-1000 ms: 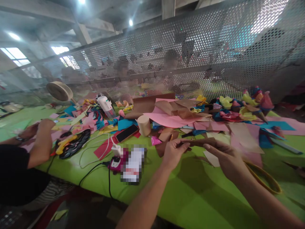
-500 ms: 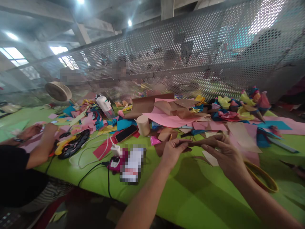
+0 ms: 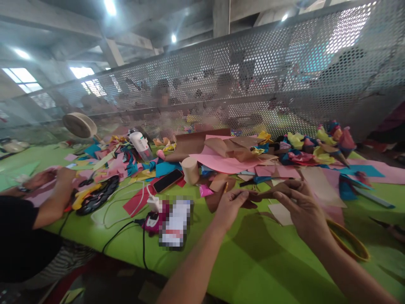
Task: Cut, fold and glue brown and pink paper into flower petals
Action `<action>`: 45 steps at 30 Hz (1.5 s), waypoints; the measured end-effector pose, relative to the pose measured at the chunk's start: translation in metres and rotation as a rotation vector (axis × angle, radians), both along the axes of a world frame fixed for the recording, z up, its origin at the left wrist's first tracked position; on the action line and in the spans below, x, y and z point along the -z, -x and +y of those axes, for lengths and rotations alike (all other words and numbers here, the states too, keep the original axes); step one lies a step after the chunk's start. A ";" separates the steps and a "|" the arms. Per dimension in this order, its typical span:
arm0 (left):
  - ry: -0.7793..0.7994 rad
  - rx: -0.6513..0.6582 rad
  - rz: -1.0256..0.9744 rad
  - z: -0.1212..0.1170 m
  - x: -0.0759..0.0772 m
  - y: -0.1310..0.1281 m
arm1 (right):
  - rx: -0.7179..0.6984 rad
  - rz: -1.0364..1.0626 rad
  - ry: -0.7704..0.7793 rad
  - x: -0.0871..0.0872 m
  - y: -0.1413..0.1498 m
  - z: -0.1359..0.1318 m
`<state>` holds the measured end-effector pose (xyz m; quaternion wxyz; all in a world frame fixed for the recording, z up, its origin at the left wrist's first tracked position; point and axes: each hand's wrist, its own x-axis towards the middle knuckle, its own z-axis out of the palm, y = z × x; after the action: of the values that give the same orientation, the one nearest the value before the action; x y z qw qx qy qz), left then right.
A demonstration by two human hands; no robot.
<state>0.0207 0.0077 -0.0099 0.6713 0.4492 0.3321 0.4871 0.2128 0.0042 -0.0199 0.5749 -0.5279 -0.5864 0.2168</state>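
My left hand (image 3: 230, 206) and my right hand (image 3: 300, 209) hold a narrow strip of brown paper (image 3: 260, 195) between them, a little above the green table (image 3: 253, 261). Both hands pinch it, thumb against fingers, one at each end. Just beyond the hands lie brown paper scraps (image 3: 218, 185) and a beige sheet (image 3: 321, 179).
Coloured paper is heaped along the back, with a pink sheet (image 3: 221, 162), a paper roll (image 3: 190, 170), a phone (image 3: 168, 180), a charger with cables (image 3: 154, 203) and a glue gun (image 3: 141, 143). A hoop (image 3: 351, 242) lies right. Another person's arms (image 3: 53, 198) work at left. A mesh screen (image 3: 253, 76) stands behind.
My hands have drawn a little closer together on the brown strip, which now shows shorter between them. The person at left has shifted their hands slightly.
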 end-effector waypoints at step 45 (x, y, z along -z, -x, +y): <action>-0.034 0.184 0.299 0.001 0.012 0.004 | -0.131 -0.205 -0.142 -0.003 0.000 -0.002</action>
<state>0.0169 0.0087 -0.0218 0.6485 0.5565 0.3775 0.3567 0.2125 0.0024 -0.0168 0.5325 -0.4657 -0.6892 0.1566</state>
